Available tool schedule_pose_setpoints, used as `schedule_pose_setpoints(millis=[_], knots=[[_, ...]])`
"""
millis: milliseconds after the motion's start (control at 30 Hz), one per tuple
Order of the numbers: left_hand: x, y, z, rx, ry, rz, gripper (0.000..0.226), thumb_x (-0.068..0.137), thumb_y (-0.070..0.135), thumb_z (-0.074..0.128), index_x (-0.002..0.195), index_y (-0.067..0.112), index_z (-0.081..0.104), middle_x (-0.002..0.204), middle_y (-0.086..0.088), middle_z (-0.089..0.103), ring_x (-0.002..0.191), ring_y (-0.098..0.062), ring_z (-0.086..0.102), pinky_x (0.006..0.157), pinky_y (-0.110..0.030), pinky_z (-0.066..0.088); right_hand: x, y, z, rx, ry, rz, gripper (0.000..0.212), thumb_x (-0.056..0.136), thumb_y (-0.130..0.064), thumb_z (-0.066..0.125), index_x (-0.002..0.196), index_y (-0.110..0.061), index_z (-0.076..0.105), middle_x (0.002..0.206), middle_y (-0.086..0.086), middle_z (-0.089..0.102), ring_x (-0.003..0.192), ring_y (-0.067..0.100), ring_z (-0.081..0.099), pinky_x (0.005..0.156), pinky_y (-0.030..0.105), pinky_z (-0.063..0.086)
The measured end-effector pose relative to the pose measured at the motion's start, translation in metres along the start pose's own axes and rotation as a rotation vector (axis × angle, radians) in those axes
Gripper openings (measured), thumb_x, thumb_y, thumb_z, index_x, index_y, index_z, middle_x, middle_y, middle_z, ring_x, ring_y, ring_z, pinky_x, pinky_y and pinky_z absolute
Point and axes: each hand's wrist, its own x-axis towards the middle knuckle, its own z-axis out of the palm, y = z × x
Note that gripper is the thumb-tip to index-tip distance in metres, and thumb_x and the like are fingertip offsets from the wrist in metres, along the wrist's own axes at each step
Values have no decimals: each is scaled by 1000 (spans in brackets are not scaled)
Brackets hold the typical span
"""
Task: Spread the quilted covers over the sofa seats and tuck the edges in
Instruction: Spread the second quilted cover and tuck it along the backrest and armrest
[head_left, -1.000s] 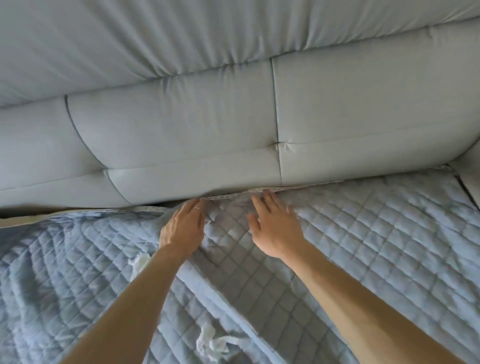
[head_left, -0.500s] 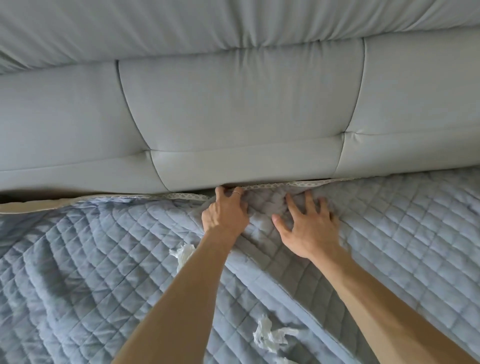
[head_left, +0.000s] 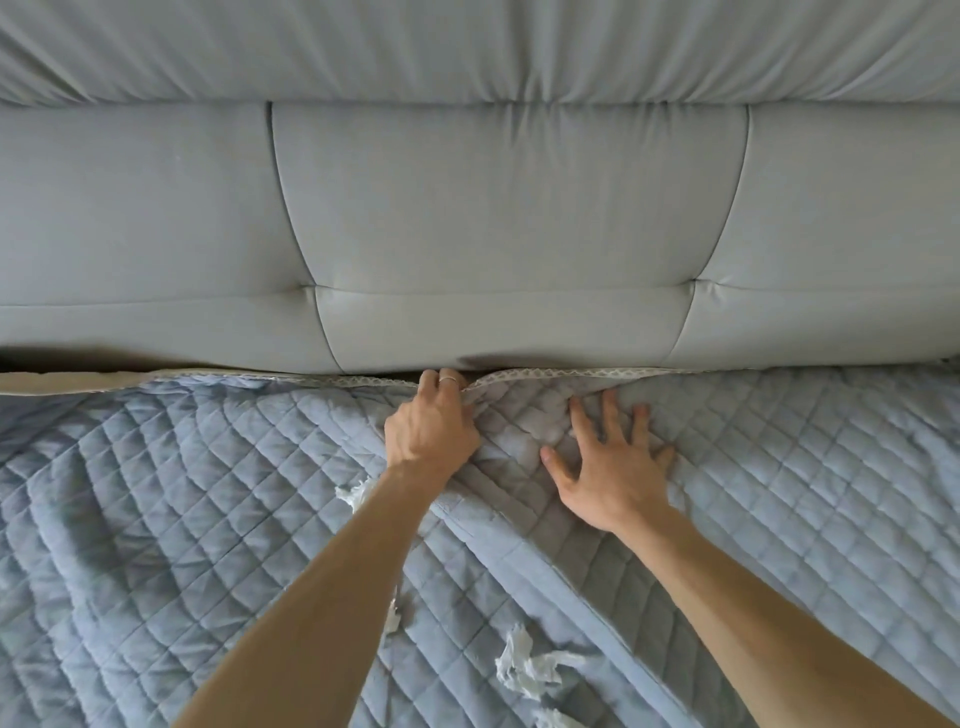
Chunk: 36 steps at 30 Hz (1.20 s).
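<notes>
Two blue-grey quilted covers lie over the sofa seats: the left cover (head_left: 182, 519) and the right cover (head_left: 805, 467), which overlap along a diagonal edge between my arms. A pale lace trim (head_left: 571, 373) runs along their far edge, under the grey backrest (head_left: 493, 234). My left hand (head_left: 431, 428) has its fingers curled on that edge at the crevice, and its fingertips are down in the gap. My right hand (head_left: 613, 467) lies flat on the right cover with its fingers spread, just short of the trim.
A strip of beige seat (head_left: 52, 382) shows uncovered at the far left, below a dark gap under the backrest. White fabric ties (head_left: 524, 670) lie loose on the covers near my forearms, another tie (head_left: 353, 491) beside my left wrist.
The view has shifted left along the backrest. My left hand has curled and pushed the cover's edge into the crevice. My right hand has slid slightly back from the trim, still flat.
</notes>
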Motion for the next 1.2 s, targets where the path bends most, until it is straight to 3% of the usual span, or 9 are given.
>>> schedule_pose_setpoints(millis=[67,167,367,433,500,600,733,1000,1200], knots=[[3,-1,-7,-62,-22,-37,36,90,50,58,114,24,56,116,1,59,102,-34,63,78,-40,49,4,-3,-3,37,17,9,80,86,-80,12,154,-39,4,165,-5,-10,149,38,-9,111,70,14],[0,-4,-9,-72,91,30,28,89,47,59,101,23,52,105,0,63,92,-38,64,73,-41,52,5,-10,-4,111,168,4,77,90,-75,14,153,-32,17,165,-5,6,151,23,-1,116,61,13],[6,0,3,-17,191,-67,38,95,14,45,132,19,40,122,-6,48,96,-36,59,63,-42,43,32,-12,1,99,99,-19,77,90,-71,8,156,-31,11,165,-9,1,150,10,-6,119,55,6],[-6,3,18,69,203,141,42,89,13,48,131,17,48,125,-8,50,99,-34,57,67,-44,48,41,-10,-1,71,112,-31,77,89,-73,13,155,-32,11,165,-8,4,150,12,-3,118,57,5],[-13,4,33,139,215,358,46,89,25,52,133,17,56,138,-5,52,118,-30,53,88,-45,48,42,-5,-4,75,144,-74,76,90,-72,21,154,-32,14,164,-7,9,150,14,4,117,59,8],[-10,-2,40,91,29,298,60,97,37,41,154,22,31,159,6,30,144,-16,28,116,-39,32,35,8,-5,72,168,-154,71,94,-63,26,155,-32,10,164,-9,9,151,12,5,118,56,13],[2,1,45,124,-109,205,71,93,44,33,158,26,10,163,10,15,148,-12,12,119,-37,15,33,10,0,45,149,-134,70,95,-63,14,156,-33,-3,165,-13,-1,150,11,0,119,53,11],[15,26,37,229,-137,135,67,91,42,35,153,20,26,154,6,31,137,-19,29,109,-40,30,46,4,-17,7,115,-67,66,89,-64,16,149,-38,26,156,-12,23,140,21,20,107,54,21],[5,24,44,298,-132,375,69,94,30,35,158,23,11,163,7,18,147,-16,18,122,-41,12,30,-1,-2,1,112,-267,62,98,-33,20,158,-25,3,164,-14,-4,150,6,-4,121,49,3]])
